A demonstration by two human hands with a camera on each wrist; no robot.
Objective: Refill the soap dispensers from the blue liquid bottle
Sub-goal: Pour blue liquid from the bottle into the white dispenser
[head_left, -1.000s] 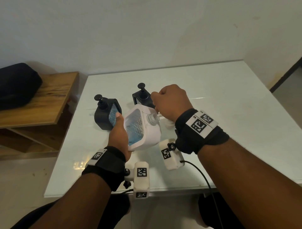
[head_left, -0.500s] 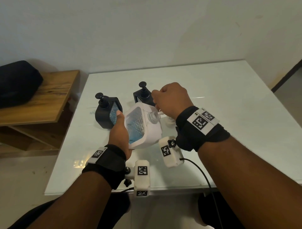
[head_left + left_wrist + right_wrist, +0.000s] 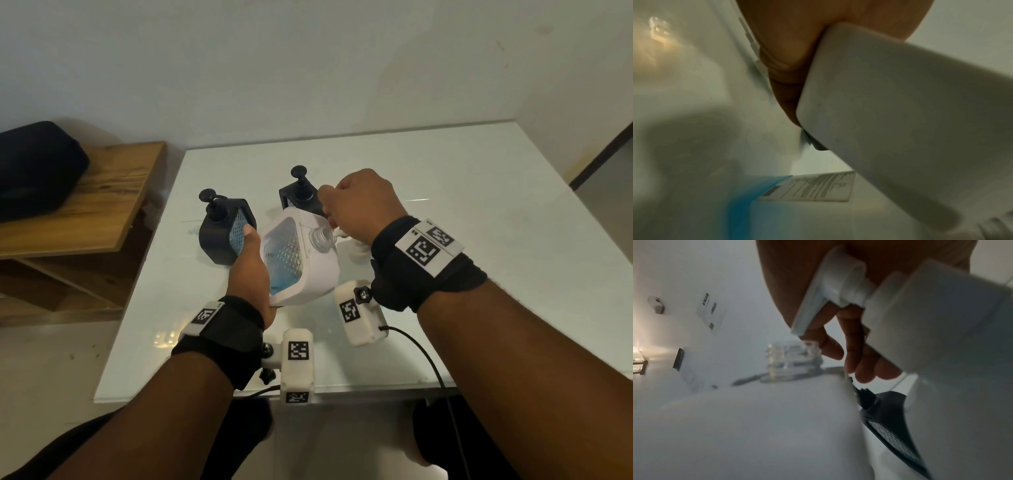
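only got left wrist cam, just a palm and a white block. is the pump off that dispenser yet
observer: yes. In the head view the white dispenser has a bare, clear threaded neck with no pump on it.
operator: where is the pump
observer: the right hand grips the white pump close beside that neck. The right wrist view shows fingers curled round it.
operator: other dispensers open too
observer: no. The left black dispenser and the right black dispenser stand on the table behind the white one, both with pumps on.
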